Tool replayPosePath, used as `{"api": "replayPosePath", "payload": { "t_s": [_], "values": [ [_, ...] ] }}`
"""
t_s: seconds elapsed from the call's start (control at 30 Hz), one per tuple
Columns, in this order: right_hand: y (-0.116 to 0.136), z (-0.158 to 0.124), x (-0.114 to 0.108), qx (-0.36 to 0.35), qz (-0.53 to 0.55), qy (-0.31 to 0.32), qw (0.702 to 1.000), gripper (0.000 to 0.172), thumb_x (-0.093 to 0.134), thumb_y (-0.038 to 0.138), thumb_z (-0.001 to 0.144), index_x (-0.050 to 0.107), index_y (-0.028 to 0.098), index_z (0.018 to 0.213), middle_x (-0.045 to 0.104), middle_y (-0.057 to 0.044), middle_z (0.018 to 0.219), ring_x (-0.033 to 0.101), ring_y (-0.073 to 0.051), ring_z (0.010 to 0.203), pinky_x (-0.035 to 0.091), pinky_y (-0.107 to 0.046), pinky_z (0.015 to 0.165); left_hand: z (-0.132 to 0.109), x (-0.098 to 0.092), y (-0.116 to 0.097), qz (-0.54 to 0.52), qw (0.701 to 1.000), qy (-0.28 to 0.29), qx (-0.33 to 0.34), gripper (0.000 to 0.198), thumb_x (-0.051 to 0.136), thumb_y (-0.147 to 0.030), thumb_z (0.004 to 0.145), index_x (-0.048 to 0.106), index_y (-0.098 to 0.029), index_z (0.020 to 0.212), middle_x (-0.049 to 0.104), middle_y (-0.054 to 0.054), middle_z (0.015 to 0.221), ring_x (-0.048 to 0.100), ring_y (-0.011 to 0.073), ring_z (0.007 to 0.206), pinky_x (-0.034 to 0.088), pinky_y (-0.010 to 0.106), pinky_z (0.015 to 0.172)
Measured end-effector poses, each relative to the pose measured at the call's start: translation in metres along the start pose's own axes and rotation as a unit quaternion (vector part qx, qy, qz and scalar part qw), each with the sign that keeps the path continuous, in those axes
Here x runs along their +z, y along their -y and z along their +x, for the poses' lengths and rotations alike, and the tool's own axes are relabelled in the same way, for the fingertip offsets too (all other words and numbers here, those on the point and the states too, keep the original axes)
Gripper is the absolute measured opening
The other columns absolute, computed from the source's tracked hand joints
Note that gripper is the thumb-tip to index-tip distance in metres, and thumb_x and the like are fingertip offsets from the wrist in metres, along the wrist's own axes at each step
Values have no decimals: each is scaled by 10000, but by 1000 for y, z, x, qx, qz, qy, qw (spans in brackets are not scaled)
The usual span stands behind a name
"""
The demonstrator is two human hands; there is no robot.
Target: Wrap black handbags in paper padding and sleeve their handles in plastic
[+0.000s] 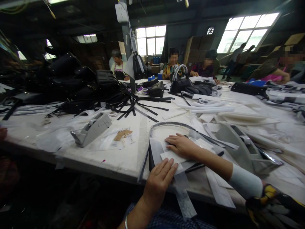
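A black bag (150, 160) lies on the table near its front edge, mostly covered by white sheets (170, 156). Its long strap (164, 124), in clear wrapping, loops away from me. My left hand (160, 175) rests with fingers stretched out on the lower left of the sheets. Farther up, my right hand (182, 146) lies flat on them, fingers extended. Neither hand visibly grips anything. From beneath the sheets, a translucent strip (184, 197) hangs over the table edge. What is under my palms is hidden.
Grey tape dispensers stand at the left (92, 128) and right (243, 149). Brown tags (123, 135) lie left of the bag. Black straps (133, 101) and piled black bags (71, 79) are farther back. Several people work across the table (119, 156).
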State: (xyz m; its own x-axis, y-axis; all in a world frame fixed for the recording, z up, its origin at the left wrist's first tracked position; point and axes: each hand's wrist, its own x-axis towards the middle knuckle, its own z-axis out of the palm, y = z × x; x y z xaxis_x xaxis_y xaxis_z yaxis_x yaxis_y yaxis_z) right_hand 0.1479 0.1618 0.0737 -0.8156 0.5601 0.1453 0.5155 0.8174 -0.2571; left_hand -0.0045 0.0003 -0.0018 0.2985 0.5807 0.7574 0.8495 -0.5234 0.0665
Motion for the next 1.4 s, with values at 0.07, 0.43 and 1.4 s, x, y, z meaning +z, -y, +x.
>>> {"api": "replayPosePath", "payload": {
  "t_s": [0.07, 0.43, 1.4],
  "values": [
    [-1, 11, 8, -20, 5, 55, 998, 351, 489, 332, 984, 662, 184, 1250, 660, -117, 1297, 582, -270, 1248, 299, -534, 1152, 0, 0, 0, 8, 1000, -2, 5, 381, 395, -141, 1011, 564, -164, 1352, 620, 48, 1367, 563, 226, 1280, 563, 372, 968],
    [13, 17, 9, -60, -6, 65, 996, 271, 478, 260, 991, 731, 196, 1064, 731, -81, 1156, 538, -269, 1289, 189, -574, 1170, -1, 0, 1, -6, 1000, -10, -2, 357, 425, -128, 1004, 592, -179, 1316, 676, 26, 1290, 636, 201, 1181, 583, 353, 925],
    [30, -101, 48, -120, -76, -255, 956, 435, 620, 269, 937, 558, 241, 1367, 667, -63, 1294, 580, -223, 1261, 446, -423, 1079, 12, -15, 2, -138, 986, 34, -83, 438, 646, -276, 908, 566, -192, 1331, 671, 82, 1289, 598, 240, 1226, 517, 439, 1021]
  ]
}}
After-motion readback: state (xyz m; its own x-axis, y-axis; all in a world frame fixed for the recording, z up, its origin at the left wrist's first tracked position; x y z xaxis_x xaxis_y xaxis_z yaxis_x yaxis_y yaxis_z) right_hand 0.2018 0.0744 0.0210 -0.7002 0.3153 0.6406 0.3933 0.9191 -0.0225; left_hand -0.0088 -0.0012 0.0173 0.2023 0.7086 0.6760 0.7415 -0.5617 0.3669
